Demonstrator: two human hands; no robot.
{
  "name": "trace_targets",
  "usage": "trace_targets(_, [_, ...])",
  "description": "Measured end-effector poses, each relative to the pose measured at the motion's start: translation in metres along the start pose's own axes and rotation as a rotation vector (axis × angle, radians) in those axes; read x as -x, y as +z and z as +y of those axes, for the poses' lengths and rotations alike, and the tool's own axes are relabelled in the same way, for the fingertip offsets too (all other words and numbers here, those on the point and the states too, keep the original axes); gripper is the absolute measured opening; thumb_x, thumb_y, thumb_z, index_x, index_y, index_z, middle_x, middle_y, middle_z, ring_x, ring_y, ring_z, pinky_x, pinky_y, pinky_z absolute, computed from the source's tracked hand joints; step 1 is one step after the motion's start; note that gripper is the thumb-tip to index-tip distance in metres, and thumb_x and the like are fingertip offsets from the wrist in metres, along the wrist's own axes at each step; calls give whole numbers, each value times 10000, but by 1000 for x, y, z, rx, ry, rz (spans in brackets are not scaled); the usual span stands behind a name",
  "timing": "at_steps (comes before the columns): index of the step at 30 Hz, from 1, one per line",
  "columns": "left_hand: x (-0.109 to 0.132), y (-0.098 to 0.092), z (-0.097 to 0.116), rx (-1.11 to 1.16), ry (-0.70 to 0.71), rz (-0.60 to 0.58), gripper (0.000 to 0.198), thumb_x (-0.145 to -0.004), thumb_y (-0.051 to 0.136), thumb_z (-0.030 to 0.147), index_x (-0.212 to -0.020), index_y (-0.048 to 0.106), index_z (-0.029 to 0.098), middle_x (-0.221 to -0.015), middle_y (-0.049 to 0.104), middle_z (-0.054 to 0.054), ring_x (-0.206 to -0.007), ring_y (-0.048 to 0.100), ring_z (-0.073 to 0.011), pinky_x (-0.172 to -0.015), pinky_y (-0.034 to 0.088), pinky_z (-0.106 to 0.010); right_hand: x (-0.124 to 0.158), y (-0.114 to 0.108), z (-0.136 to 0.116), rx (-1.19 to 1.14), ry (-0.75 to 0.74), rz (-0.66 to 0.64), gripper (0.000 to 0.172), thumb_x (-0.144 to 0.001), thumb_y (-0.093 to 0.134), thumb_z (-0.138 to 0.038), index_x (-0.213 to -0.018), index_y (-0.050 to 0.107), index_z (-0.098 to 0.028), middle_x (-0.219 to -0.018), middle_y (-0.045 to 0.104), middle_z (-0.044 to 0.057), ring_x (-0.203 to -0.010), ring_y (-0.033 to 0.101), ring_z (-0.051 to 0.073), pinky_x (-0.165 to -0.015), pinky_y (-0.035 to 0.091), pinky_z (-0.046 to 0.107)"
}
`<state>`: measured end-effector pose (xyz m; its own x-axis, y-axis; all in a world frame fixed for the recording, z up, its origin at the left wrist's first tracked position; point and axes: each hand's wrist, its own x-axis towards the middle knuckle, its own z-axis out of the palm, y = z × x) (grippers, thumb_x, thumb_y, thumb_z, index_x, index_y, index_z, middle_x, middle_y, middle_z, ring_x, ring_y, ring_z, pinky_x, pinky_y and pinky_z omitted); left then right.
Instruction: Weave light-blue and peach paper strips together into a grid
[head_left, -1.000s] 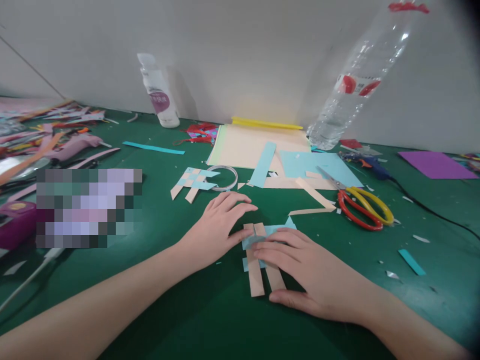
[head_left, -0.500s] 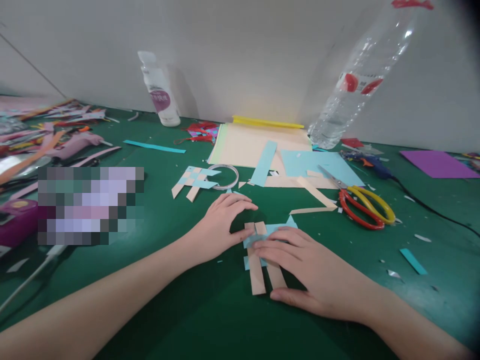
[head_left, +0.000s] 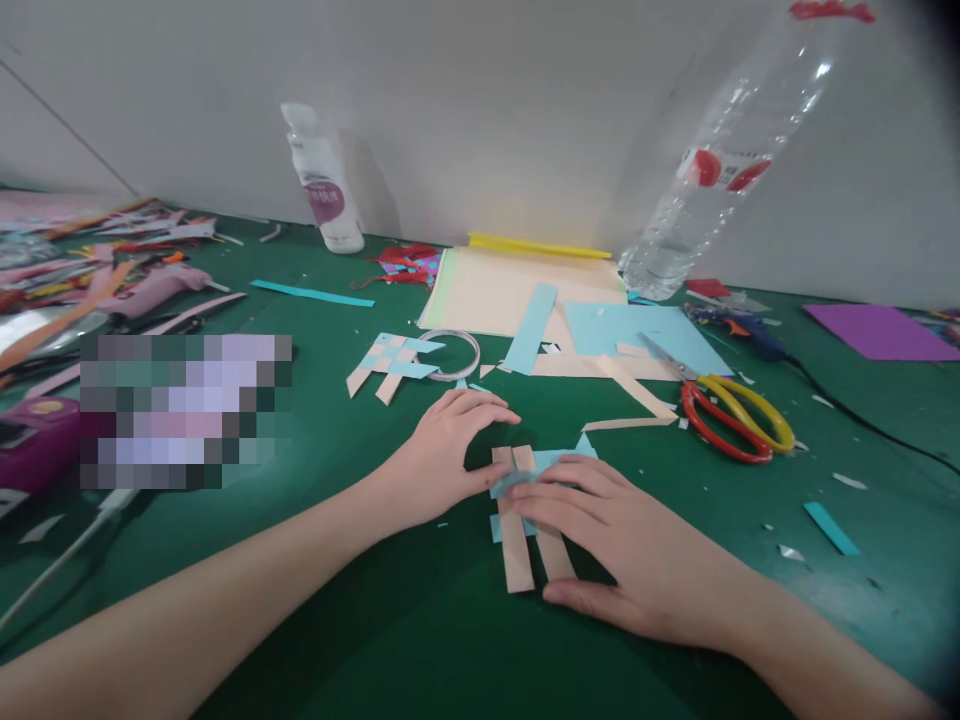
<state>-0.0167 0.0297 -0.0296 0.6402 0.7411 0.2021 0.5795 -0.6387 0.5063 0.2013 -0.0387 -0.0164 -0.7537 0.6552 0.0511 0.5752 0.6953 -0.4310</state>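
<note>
Woven paper strips (head_left: 517, 550), peach ones running lengthwise and light blue ones crossing, lie on the green table in front of me. My right hand (head_left: 611, 530) rests flat over their right side, fingers stretched, its thumb apart at the lower end of a peach strip. It hides part of the weave. From the left, my left hand (head_left: 457, 445) touches the upper strips with its thumb tip, while its other fingers arch above, apart from the thumb. A bluish piece between the thumb and the right fingertips is blurred. Behind my left hand lies a similar small woven piece (head_left: 390, 355).
Red-and-yellow-handled scissors (head_left: 727, 415) lie to the right. Beyond my hands are a tape roll (head_left: 478, 355), a blue sheet (head_left: 645, 330) and a peach paper stack (head_left: 495, 285). A clear bottle (head_left: 720, 170) and white bottle (head_left: 326, 190) stand by the wall. A cable (head_left: 862, 405) crosses the right.
The whole view has shifted very slightly. Both hands keep nearly the same pose on the woven strips.
</note>
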Motion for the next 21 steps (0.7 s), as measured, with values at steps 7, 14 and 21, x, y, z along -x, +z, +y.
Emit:
trace_targets(7, [0,1,-2,-1,46,101,295,-771,590,147,-1063,575,184,-1137,582,-71,-1115,485,-228,-952,410,-473,-2,2,0,36,-8,-4,475,-874,469,-479,-1285,462,-241,-1327,526,16,-1250,402,185,-1126,192,429])
trace_targets(14, [-1,-11,-7,-75,114,246,158,-826,529,126,-942,613,191,-964,647,-31,-962,543,-185,-845,435,-386,-1,0,0,26,6,-32,488,-879,448,-501,-1309,427,-270,-1362,492,-8,-1274,381,170,-1139,160,426])
trace_targets(21, [7,-17,-1,-190,250,72,123,-871,539,251,-848,655,219,-833,651,6,-836,551,-147,-866,352,-358,0,0,2,80,-27,35,468,-887,449,-471,-1294,453,-239,-1339,517,20,-1267,409,176,-1145,141,442])
